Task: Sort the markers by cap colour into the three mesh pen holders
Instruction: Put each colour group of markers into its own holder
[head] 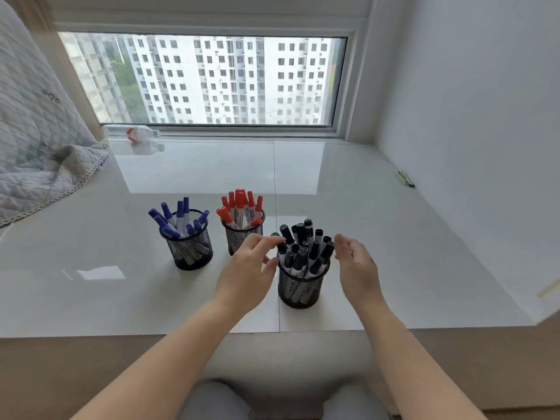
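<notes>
White glossy surface [394, 237] under a wide window [200, 80], w/ grey quilted bedding [36, 153] at far left and a plastic bottle [133, 134] lying by the window frame. Three mesh holders stand on it: the blue-cap holder [194, 253] at left, the red-cap holder [239, 234] in the middle and a bit farther, the black-cap holder [298, 289] nearest and to the right. Each holds only one cap colour as far as I can see, so the sorting looks finished or nearly so; no loose marker shows on the surface.

Left hand [245, 274] is just beside the black-cap holder on its left, fingers [266, 241] loosely curled and touching or almost touching one black cap [281, 247]; I cannot tell if it pinches it. Right hand [357, 265] is on the other side, fingers slightly apart and relaxed, holding nothing.

Step in hand, I judge: settling the black markers. To do it well, press the caps gently from both sides so none leans out, and steady the holder's wall, because it is full and light and may tip.

Writing: the marker barrels carry some print, but too small to read. Bottle label is red & white, also not readable.
</notes>
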Tool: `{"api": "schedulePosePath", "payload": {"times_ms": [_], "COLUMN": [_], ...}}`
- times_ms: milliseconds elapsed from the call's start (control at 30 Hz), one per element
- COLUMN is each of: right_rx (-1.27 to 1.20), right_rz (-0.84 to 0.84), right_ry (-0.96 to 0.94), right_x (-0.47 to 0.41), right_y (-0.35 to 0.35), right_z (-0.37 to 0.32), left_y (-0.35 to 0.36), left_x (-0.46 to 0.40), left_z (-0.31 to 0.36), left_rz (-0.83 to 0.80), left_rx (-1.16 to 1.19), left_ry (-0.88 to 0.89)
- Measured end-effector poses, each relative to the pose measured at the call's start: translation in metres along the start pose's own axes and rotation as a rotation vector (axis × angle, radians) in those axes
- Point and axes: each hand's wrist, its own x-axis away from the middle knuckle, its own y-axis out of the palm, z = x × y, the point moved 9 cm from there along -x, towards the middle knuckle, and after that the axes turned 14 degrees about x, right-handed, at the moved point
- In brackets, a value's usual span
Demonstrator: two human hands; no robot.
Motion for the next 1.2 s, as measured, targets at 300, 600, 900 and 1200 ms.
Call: {"api": "schedulePosePath", "payload": {"times_ms": [300,600,900,1200], "right_rx": [0.665,0.927,0.735,0.137], "right_rz": [-0.255,-0.349,-0.154,0.330], "right_ry": [0.115,0.043,-0.157,-0.192], "right_x": [-0.037,-0.049,-0.049,-0.054], "right_y": [0.004,0.013,-0.007,-0.082], "right_z": [-0.026,-0.050,-0.075,-0.094], "left_y": [0.005,0.009,-0.027,-0.094], "left_x": [-0.010,-0.017,-0.026,-0.020], "left_z": [0.016,0.022,0.038,0.028], "left_rz": [-0.163,-0.240,-0.019,0.510], "left_rx": [-0.210,-0.354,-0.219,0.351], "left_ry": [0.042,0.064,0.129,0.054]}}
